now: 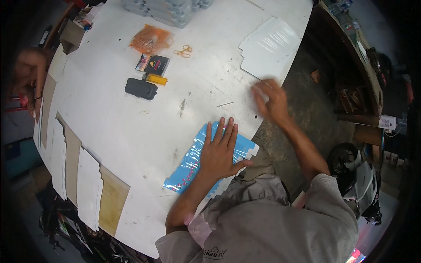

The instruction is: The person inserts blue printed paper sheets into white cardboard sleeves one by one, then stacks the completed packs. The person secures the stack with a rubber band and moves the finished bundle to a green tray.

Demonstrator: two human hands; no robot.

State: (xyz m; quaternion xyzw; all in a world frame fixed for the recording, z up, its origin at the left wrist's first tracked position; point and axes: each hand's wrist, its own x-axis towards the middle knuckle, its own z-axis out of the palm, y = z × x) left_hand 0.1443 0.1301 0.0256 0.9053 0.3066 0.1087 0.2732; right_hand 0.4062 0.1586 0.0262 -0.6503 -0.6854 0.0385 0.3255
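My left hand [219, 153] lies flat with its fingers stretched out on a blue glossy printed card sheet [184, 173]. The sheet has a notched, die-cut edge and rests at the near edge of the white table [131, 127]; whether it is one sheet or a stack is hard to tell. My right hand [272, 100] hovers over the table's right edge, blurred by motion, with its fingers partly bent. Nothing shows in it, though the smear hides its fingertips. Just beyond it lie white glossy die-cut sheets [269, 47].
Farther back are an orange plastic bag [150, 39], yellow scissors [184, 51], a dark box [157, 65], a yellow lighter [156, 79] and a black case [140, 88]. Grey stacked pieces [164, 11] stand at the back. Cardboard strips [112, 199] line the left edge, near another person's arm [39, 74].
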